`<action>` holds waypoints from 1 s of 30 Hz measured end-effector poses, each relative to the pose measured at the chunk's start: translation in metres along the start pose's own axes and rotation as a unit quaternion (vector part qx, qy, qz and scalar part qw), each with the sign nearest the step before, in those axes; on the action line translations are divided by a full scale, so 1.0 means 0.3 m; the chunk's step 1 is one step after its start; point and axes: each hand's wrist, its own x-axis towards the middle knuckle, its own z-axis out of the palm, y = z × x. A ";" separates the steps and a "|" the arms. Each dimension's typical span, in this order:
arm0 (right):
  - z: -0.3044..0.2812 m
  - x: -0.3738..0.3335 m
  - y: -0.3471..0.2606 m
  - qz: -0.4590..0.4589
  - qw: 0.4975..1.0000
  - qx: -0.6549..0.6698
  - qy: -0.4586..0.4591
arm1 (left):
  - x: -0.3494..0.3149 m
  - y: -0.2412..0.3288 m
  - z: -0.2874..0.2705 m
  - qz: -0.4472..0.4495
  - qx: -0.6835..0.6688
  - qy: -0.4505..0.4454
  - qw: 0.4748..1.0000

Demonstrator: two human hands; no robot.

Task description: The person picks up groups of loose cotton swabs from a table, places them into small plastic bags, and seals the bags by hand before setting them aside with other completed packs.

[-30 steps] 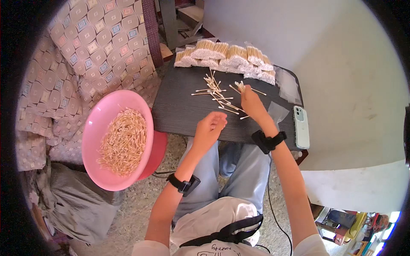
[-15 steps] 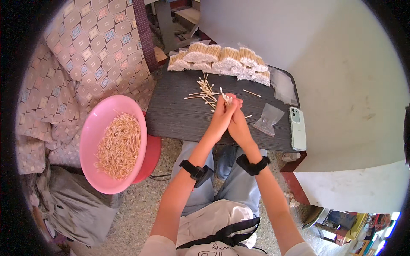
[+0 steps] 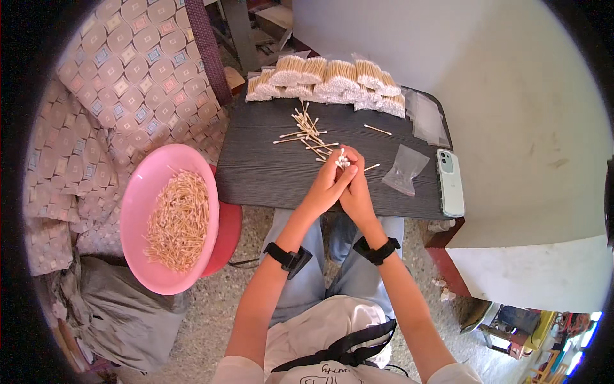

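Both my hands are closed together round a small bunch of cotton swabs [image 3: 343, 160], over the near part of the dark table [image 3: 256, 169]. White tips poke out between the thumbs and fingers; the rest of the bunch is hidden. My left hand [image 3: 325, 187] wraps it from the left, and my right hand [image 3: 358, 192] presses in from the right. Just beyond them lies a loose heap of cotton swabs [image 3: 308, 131]. A single cotton swab [image 3: 377, 130] rests to the right of the heap, and another swab's end sticks out beside my right hand.
Filled bags of cotton swabs [image 3: 326, 80] are stacked along the table's far edge. At right lie flat clear bags [image 3: 427, 118], a clear zip bag [image 3: 405, 170] and a pale green phone [image 3: 450, 184]. A pink basin [image 3: 135, 217] of loose swabs stands left on a red stool [image 3: 228, 237].
The swab that stood up above my hands now sits lower among the other tips. My fingers have shifted round the bunch, and the view has moved slightly.
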 end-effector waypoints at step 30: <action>0.004 -0.005 -0.006 -0.021 0.999 -0.025 0.026 | 0.023 0.004 -0.040 0.005 -0.177 -0.120 0.977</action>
